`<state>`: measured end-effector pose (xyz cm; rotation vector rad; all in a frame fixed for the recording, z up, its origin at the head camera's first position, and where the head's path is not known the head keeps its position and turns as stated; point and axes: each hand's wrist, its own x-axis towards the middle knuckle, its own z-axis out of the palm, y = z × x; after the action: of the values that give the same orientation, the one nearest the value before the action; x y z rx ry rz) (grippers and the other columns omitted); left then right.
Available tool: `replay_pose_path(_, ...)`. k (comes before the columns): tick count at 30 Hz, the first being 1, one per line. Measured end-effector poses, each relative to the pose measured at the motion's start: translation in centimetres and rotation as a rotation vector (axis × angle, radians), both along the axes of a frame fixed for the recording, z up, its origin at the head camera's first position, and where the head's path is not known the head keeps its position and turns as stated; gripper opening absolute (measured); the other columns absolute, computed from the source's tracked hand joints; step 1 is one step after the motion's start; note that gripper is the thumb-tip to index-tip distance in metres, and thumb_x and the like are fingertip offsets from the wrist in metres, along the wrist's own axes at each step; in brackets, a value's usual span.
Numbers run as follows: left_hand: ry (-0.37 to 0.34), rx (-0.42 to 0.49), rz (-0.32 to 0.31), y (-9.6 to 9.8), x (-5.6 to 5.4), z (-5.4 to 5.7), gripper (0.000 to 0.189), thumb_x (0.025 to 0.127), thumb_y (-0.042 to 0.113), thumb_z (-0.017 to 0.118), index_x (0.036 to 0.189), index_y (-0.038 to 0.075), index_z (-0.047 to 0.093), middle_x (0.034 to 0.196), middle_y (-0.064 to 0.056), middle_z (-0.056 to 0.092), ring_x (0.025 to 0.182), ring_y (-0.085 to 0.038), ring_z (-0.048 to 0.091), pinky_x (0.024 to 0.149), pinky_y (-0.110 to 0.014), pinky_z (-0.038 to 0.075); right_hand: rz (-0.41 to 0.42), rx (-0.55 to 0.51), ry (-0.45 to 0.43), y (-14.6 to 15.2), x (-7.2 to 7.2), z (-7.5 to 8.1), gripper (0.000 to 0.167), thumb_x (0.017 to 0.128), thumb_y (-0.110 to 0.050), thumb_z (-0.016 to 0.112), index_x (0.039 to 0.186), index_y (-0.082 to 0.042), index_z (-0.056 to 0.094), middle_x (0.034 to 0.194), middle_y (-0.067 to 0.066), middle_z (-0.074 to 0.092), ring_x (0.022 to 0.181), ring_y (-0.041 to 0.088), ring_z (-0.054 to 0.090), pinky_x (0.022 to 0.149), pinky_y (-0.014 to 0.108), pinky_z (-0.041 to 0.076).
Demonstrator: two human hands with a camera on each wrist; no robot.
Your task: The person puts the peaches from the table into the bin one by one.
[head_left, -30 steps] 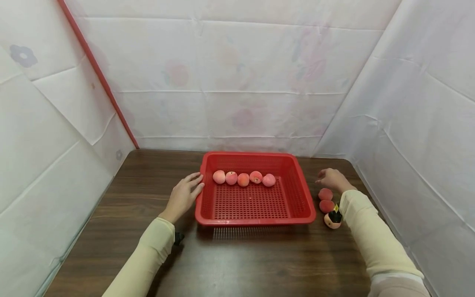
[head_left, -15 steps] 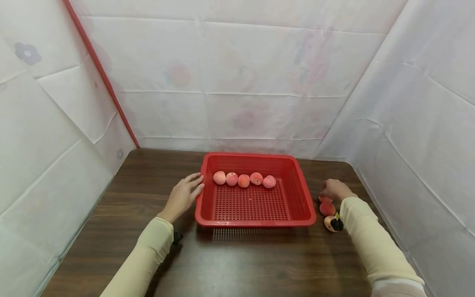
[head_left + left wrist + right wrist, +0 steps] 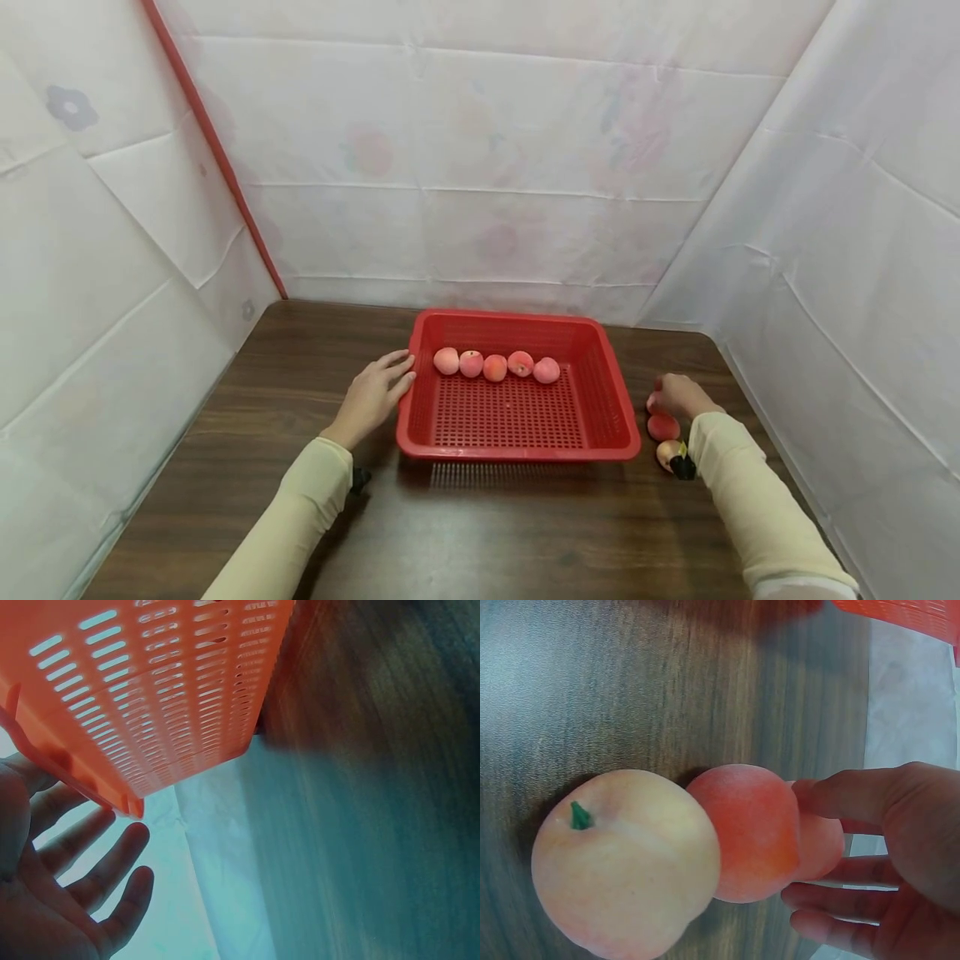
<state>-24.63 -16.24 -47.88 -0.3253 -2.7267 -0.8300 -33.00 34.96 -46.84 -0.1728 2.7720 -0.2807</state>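
A red plastic basket [image 3: 517,454] with a perforated bottom stands on the wooden table. Several pinkish peaches [image 3: 495,368] lie in a row across its back half. My left hand [image 3: 371,396] rests at the basket's left rim, fingers spread and fairly straight, some reaching below the rim in the left wrist view. Right of the basket, my right hand [image 3: 681,395] grips the farthest peach [image 3: 821,847] of a short row, thumb on one side and fingers on the other. Just nearer sits a red peach [image 3: 746,832], then a paler peach [image 3: 626,862] with a green stem.
The dark wood table [image 3: 480,533] extends in front of the basket and to its left. White patterned sheeting [image 3: 480,167] encloses the back and both sides. A black wrist camera [image 3: 682,467] on the right arm overlaps the pale peach in the head view.
My right hand has come down and nearer, from beyond the right-hand row onto its farthest peach, and now grips it. My left hand has stayed at the basket's rim.
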Motion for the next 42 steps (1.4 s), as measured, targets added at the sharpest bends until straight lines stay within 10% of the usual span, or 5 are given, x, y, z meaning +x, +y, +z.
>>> replay_pose_path(42, 0.004, 0.033, 0.016, 0.0, -0.1, 0.0, 0.041, 0.096, 0.023, 0.06, 0.131, 0.002, 0.06, 0.137, -0.015, 0.058, 0.126, -0.037, 0.055, 0.103, -0.055, 0.043, 0.055, -0.038, 0.303, -0.4, -0.4, 2.2, 0.039, 0.077, -0.015, 0.064, 0.108, 0.009, 0.064, 0.095, 0.026, 0.064, 0.082, 0.036, 0.059, 0.077, 0.052, 0.049)
